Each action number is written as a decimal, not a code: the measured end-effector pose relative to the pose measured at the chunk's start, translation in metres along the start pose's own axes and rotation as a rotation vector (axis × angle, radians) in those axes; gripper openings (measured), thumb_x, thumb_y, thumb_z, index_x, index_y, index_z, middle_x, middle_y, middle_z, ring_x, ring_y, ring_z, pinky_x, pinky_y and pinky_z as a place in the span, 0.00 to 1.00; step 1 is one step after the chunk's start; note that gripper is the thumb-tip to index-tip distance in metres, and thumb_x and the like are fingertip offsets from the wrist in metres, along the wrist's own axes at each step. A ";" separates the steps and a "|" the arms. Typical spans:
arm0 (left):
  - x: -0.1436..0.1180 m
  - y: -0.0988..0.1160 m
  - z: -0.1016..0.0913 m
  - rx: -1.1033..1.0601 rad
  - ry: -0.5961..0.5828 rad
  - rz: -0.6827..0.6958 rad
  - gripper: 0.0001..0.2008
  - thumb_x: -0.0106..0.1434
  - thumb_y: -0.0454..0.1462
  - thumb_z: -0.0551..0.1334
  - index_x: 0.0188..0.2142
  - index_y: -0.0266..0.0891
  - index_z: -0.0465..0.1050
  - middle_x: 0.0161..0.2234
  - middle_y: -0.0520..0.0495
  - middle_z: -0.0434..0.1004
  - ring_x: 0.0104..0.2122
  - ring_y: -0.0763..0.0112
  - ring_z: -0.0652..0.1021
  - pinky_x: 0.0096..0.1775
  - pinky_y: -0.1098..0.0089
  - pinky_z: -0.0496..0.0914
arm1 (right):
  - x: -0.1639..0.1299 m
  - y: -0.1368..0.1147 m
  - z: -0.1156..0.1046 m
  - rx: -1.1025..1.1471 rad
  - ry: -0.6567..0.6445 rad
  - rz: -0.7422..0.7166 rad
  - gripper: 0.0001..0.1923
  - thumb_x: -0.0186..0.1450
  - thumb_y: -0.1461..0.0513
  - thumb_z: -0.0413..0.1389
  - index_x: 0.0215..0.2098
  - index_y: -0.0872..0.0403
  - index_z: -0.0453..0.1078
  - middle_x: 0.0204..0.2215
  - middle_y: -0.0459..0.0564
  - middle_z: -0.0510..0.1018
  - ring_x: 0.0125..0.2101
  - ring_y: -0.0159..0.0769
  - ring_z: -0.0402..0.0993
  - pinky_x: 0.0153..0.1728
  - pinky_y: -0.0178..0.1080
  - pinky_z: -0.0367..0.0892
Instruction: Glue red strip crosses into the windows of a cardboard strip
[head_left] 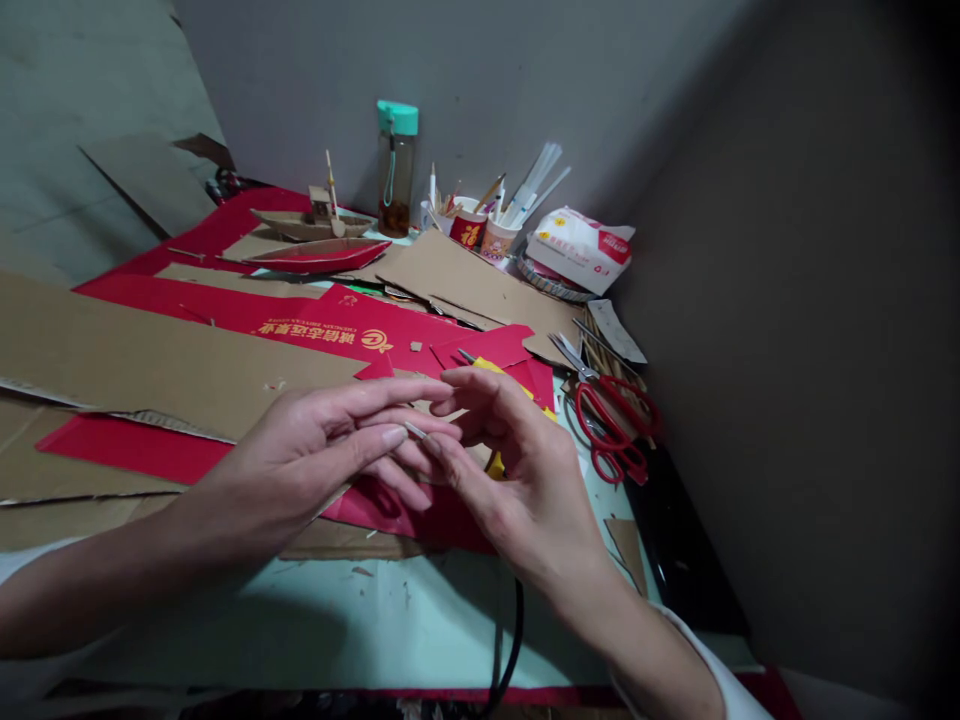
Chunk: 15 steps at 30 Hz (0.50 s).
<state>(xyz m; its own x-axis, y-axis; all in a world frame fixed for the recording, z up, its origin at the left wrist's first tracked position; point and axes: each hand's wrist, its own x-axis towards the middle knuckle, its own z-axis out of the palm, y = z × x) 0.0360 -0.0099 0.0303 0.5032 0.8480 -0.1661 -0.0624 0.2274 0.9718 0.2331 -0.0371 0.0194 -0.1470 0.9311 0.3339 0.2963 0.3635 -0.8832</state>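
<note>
Pinching a short, pale, thin stick (415, 430) between thumb and finger, the right hand (517, 460) holds it by its right end, over the middle of the work table (405, 610). The stick's left end meets the thumb tip of the left hand (300, 435), whose fingers stretch out nearly straight behind it (whether that thumb grips or only steadies, I cannot tell). Both ends are partly covered, so its full length is hidden; what shows looks slim, straight and whitish. Behind the right hand, a yellow tool (495, 463) is mostly hidden, and a black cord (517, 635) runs out of sight at the near edge. Farther off, red card (300, 325) carries gold Chinese characters, a round gold emblem and small Latin lettering too fine to read surely. At the far side, a red cup (467, 228) bears a gold character; the print on the white-and-red packet (577, 250) to its right is too small to make out.
</note>
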 end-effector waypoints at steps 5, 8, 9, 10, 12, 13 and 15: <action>-0.005 0.004 0.006 0.255 0.148 0.116 0.18 0.70 0.42 0.66 0.58 0.49 0.82 0.28 0.54 0.91 0.22 0.69 0.86 0.28 0.79 0.81 | 0.002 -0.002 0.004 0.216 0.051 0.078 0.19 0.66 0.65 0.65 0.54 0.51 0.70 0.44 0.47 0.79 0.33 0.30 0.80 0.35 0.35 0.79; -0.006 0.007 0.008 0.285 0.200 0.144 0.17 0.70 0.43 0.67 0.57 0.52 0.83 0.28 0.56 0.91 0.22 0.70 0.87 0.28 0.79 0.81 | 0.002 -0.003 0.005 0.266 0.057 0.091 0.19 0.65 0.65 0.66 0.53 0.49 0.70 0.44 0.47 0.79 0.30 0.29 0.79 0.34 0.34 0.79; -0.006 0.009 0.008 0.267 0.201 0.136 0.17 0.69 0.43 0.67 0.56 0.53 0.84 0.28 0.56 0.91 0.23 0.69 0.87 0.28 0.78 0.81 | 0.002 -0.003 0.005 0.268 0.057 0.085 0.19 0.65 0.65 0.65 0.53 0.49 0.70 0.44 0.47 0.79 0.31 0.29 0.80 0.34 0.34 0.79; -0.005 0.010 0.009 0.246 0.203 0.128 0.17 0.68 0.43 0.68 0.55 0.53 0.84 0.28 0.56 0.91 0.24 0.68 0.87 0.29 0.77 0.82 | 0.002 -0.003 0.004 0.263 0.056 0.080 0.19 0.66 0.66 0.65 0.53 0.49 0.70 0.43 0.47 0.79 0.31 0.29 0.80 0.35 0.34 0.80; -0.004 0.013 0.009 0.213 0.225 0.133 0.16 0.65 0.42 0.70 0.52 0.54 0.85 0.29 0.57 0.91 0.27 0.66 0.88 0.30 0.76 0.83 | 0.003 -0.002 0.004 0.257 0.053 0.070 0.18 0.66 0.66 0.65 0.52 0.49 0.71 0.42 0.48 0.80 0.33 0.31 0.81 0.36 0.35 0.81; -0.003 0.014 0.009 0.208 0.243 0.149 0.15 0.64 0.41 0.71 0.50 0.54 0.86 0.30 0.58 0.91 0.28 0.66 0.88 0.31 0.76 0.82 | 0.003 -0.002 0.004 0.257 0.051 0.066 0.18 0.66 0.66 0.65 0.52 0.49 0.71 0.42 0.48 0.80 0.33 0.31 0.82 0.37 0.36 0.81; -0.003 0.014 0.010 0.220 0.275 0.185 0.12 0.62 0.38 0.72 0.45 0.54 0.86 0.30 0.59 0.91 0.28 0.68 0.88 0.32 0.78 0.82 | 0.003 -0.003 0.004 0.254 0.055 0.053 0.16 0.66 0.66 0.66 0.51 0.49 0.72 0.41 0.47 0.81 0.34 0.31 0.82 0.39 0.36 0.81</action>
<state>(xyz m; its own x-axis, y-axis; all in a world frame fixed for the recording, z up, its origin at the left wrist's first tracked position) 0.0422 -0.0139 0.0459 0.2491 0.9685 0.0057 0.0707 -0.0240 0.9972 0.2279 -0.0355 0.0217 -0.0841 0.9515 0.2959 0.0544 0.3009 -0.9521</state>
